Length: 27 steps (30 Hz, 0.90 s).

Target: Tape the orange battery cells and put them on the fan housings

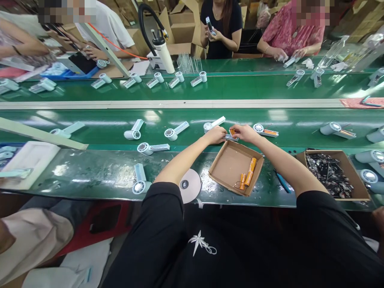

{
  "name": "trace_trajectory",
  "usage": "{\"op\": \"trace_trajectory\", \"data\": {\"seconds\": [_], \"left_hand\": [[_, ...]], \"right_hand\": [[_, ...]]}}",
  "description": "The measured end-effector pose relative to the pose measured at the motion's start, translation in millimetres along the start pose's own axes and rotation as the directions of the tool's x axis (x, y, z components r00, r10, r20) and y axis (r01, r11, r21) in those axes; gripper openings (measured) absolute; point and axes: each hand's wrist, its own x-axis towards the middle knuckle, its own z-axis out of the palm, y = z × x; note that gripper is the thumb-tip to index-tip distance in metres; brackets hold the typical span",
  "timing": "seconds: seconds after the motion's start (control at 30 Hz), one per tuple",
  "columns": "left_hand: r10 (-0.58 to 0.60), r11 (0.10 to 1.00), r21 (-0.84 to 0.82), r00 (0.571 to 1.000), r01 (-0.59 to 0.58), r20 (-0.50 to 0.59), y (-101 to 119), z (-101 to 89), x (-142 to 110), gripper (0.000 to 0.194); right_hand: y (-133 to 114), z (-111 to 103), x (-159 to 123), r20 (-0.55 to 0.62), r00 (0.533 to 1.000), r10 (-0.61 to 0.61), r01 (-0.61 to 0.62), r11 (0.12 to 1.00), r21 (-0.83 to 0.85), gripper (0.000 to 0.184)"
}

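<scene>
My left hand is closed on a pale blue handheld fan housing, mostly hidden by my fingers, just past the far edge of a shallow cardboard tray. Pinched in my right hand, at that same housing, is an orange battery. Whether the battery touches the housing is hard to make out. The cardboard tray below my hands holds a few orange batteries at its right side. Another pale blue fan lies just behind my left hand, and one with an orange battery in its handle lies to the right.
Several open fan housings lie along the green belt. A white tape reel sits left of the tray; blue-handled pliers lie right of it. Farther right stands a box of circuit boards. Co-workers handle parts across the line.
</scene>
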Motion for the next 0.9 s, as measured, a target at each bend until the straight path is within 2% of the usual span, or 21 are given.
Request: {"op": "trace_trajectory", "data": {"seconds": [0.13,0.27,0.47,0.6,0.77,0.9], "left_hand": [[-0.057,0.998,-0.033,0.998,0.057,-0.003,12,3.9,3,0.024],[-0.140,0.984,-0.110,0.990,0.141,0.013,20,6.0,8,0.030],[-0.190,0.915,-0.336,0.973,0.223,0.128,2,-9.2,26,0.011],[-0.270,0.844,-0.453,0.957,0.287,0.103,2,-9.0,25,0.011],[-0.457,0.753,-0.529,0.890,0.391,0.008,16,7.6,27,0.015],[-0.550,0.689,-0.575,0.835,0.441,-0.018,20,11.6,34,0.011]], "right_hand": [[3,-2,-8,0.043,0.997,-0.061,0.064,0.995,-0.080,0.036],[5,-2,-18,0.052,0.994,-0.094,0.099,0.990,-0.097,0.036],[6,3,-28,0.012,0.998,-0.064,0.066,0.988,-0.141,0.042],[6,2,-35,0.037,0.995,-0.094,0.099,0.980,-0.172,0.042],[7,-3,-37,0.078,0.987,-0.138,0.152,0.964,-0.219,0.042],[1,-3,-29,0.164,0.983,-0.082,0.133,0.933,-0.333,0.040]]}}
